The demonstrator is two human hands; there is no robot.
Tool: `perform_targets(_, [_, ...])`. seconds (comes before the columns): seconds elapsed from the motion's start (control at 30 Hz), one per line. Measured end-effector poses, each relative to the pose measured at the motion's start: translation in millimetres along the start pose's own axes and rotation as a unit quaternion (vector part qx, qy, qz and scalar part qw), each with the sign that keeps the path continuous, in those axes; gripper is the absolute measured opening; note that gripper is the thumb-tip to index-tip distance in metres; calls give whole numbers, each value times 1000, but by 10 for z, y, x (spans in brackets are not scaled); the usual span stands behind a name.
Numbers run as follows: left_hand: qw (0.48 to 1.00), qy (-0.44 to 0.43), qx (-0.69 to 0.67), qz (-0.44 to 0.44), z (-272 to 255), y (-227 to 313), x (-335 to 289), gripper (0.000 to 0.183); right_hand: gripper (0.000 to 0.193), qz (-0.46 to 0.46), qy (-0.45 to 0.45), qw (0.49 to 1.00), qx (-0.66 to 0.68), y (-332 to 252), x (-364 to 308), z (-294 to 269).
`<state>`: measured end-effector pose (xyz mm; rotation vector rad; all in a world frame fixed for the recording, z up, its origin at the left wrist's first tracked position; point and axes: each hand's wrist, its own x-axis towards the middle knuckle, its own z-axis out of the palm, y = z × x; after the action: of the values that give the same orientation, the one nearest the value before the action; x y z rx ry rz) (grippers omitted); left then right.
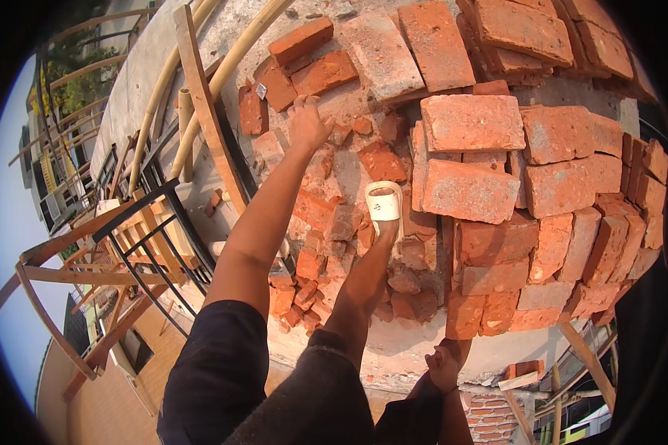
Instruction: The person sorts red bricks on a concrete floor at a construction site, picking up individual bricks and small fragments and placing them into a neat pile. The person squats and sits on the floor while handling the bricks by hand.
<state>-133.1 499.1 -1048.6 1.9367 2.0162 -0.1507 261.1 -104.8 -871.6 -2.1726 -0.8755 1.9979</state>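
My left hand reaches far forward with its fingers spread, and nothing is in it. Just beyond the fingertips lie an orange-red brick and a second brick, loose on the rubble. My right hand is low beside my right leg, its fingers curled in with no object visible in them. Between the arms, my foot in a white slipper stands among broken brick pieces. To the right of the slipper rises a stack of whole bricks.
More bricks are piled at the far right. Bamboo poles and a wooden plank lean at the left, beside a black metal railing. Beyond this edge, the ground lies much lower. A brick wall shows below right.
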Motion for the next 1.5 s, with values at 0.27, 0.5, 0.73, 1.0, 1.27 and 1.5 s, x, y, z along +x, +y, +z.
perform_targets(0.27, [966,-49,252,-4,-174,-670,2371,75,41,136,-85,987,17,-643,617,431])
perform_targets(0.5, [990,-42,79,-105,-314,-646,1923,67,38,-10,72,991,110,-1040,725,83])
perform_targets(0.73, [839,-229,-426,-249,-1282,-62,-875,33,34,11,-33,903,428,-2207,355,164])
perform_targets(1.0, [847,-428,-314,3,-1575,2409,-3959,40,120,45,206,850,483,-2103,-147,-485])
perform_targets(1.27, [770,-417,-298,380,-446,4671,-5264,71,106,77,464,680,562,328,-582,-2103])
perform_targets(1.5, [815,-500,-198,213,-365,4353,-5120,60,107,29,500,666,553,1223,584,-3823])
